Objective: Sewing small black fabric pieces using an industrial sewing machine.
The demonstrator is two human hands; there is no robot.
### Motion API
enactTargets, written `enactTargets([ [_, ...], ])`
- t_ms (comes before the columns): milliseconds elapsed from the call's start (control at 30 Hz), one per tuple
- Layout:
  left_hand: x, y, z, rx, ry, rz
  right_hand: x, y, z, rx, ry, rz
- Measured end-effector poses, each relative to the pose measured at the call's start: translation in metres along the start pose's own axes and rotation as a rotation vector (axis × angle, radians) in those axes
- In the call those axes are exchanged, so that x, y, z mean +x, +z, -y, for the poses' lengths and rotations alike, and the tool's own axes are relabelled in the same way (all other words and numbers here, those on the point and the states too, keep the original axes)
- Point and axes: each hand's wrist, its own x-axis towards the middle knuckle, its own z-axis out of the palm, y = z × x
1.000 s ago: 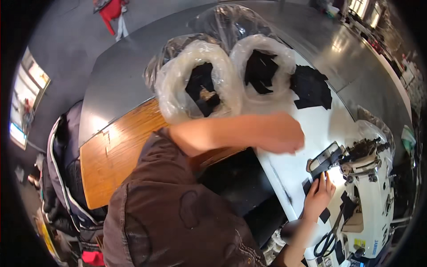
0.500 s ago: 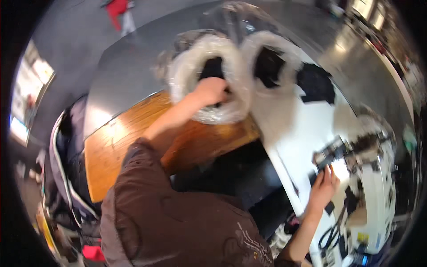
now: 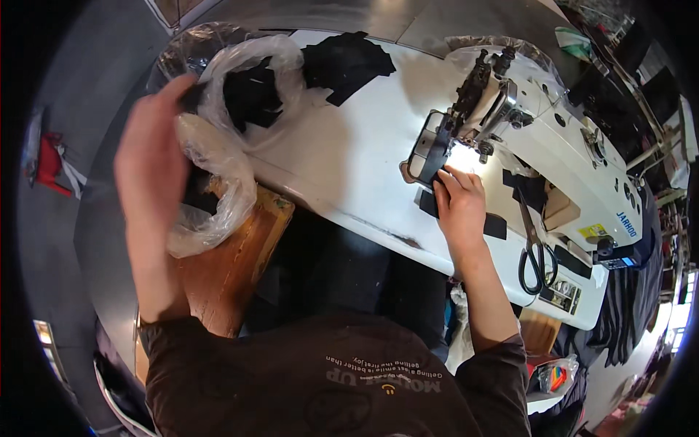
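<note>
My left hand (image 3: 151, 164) is smeared by motion above the near clear plastic bag (image 3: 237, 200), whose rim is rolled open. Whether its fingers hold anything cannot be made out. On the white sewing table (image 3: 349, 167), my right hand (image 3: 463, 207) lies beside the lit needle area, thumb and fingers closed on a black fabric piece (image 3: 440, 197). The white sewing machine (image 3: 575, 153) stands to the right of that hand. Black-handled scissors (image 3: 535, 255) lie nearby, their blades pointing away from me.
A second plastic bag (image 3: 287, 62) with black fabric pieces (image 3: 251, 95) inside sits at the far left of the table. Beside it lies a heap of black cut pieces (image 3: 346, 64). A brown wooden board (image 3: 222, 284) adjoins the table's left end.
My left hand has come up out of the near bag and moved left. The view has swung right. My right hand stays by the needle area with the black fabric piece.
</note>
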Motion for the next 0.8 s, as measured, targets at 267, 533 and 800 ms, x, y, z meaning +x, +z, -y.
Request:
enactTargets([
  [267,0.004,0.210,-0.134,-0.575,0.542,0.092,0.005,-0.003,0.007,0.003,0.047,0.007],
  [533,-0.033,0.294,-0.159,-0.692,0.707,0.232,0.004,-0.001,-0.001,0.044,0.115,0.038],
  [800,-0.036,0.284,-0.162,-0.630,0.710,0.286,0.004,0.001,-0.007,0.097,0.169,0.022],
])
